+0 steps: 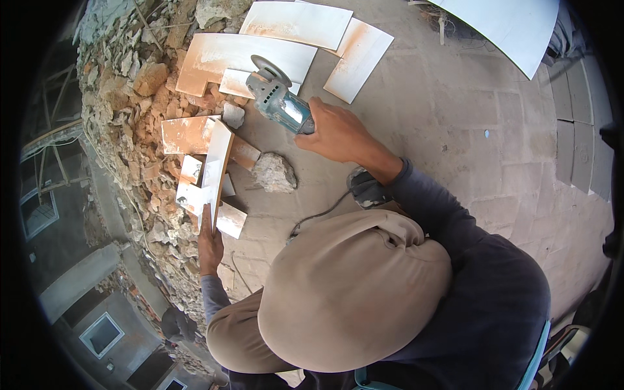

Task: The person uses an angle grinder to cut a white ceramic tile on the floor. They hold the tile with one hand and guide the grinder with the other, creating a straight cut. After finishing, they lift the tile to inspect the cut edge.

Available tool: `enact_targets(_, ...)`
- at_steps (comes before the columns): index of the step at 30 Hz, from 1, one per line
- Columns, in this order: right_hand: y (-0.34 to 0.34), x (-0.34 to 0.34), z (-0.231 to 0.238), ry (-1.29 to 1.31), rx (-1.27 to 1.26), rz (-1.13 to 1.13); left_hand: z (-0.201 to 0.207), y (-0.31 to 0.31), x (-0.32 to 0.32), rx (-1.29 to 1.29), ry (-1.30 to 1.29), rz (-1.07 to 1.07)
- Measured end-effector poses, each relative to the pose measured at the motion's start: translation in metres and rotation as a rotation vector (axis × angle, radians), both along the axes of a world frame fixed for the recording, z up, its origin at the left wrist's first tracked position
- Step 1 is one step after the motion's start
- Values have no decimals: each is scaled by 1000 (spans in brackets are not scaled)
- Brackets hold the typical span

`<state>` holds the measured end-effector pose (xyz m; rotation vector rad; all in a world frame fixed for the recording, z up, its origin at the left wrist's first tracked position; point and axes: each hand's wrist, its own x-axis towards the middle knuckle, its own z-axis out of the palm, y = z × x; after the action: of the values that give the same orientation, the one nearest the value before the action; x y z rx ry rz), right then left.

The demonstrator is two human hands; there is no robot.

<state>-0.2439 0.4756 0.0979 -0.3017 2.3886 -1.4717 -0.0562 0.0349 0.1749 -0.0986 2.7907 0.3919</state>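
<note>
In my right hand [335, 133] is a teal angle grinder [281, 107], fingers wrapped round its body. Its cutting disc [272, 70] stands tilted above white tile pieces and touches nothing I can make out. My left hand [209, 244] grips the near end of a narrow white tile strip [216, 162], which leans upward on edge over other cut pieces. Beneath and beside that strip lie an orange-dusted tile piece [185, 135] and a small white offcut [232, 220]. A grey stone lump [274, 172] sits just right of the strip.
A heap of broken rubble [140, 97] runs along the left. Larger white tiles [296, 25] lie beyond the grinder, with another white sheet [507, 29] at the far right. A dark cord [322, 213] crosses the paved floor [481, 162] near my knee. Grey blocks [582, 130] line the right side.
</note>
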Motion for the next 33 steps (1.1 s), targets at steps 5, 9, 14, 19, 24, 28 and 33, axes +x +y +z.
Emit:
enact_targets(5,-2,2,-5,31,-17,-25,1,2,-1,-8,-30,23)
enact_targets(9,-3,2,-4,-15,-4,-7,-10,10,4,-45,34,-68)
enact_targets(14,-11,-1,0,-80,28,66,-55,40,30,-195,-33,35)
enact_targets(19,-52,-2,-9,19,6,110,-106,57,51,-317,-1,51)
enact_targets(24,-107,-9,-19,-11,29,198,-141,65,59,-423,-7,86)
enact_targets(28,-144,-4,-27,-3,22,185,-152,71,61,-355,43,96)
enact_targets(33,-167,4,-42,43,-2,167,-152,72,60,-345,29,104)
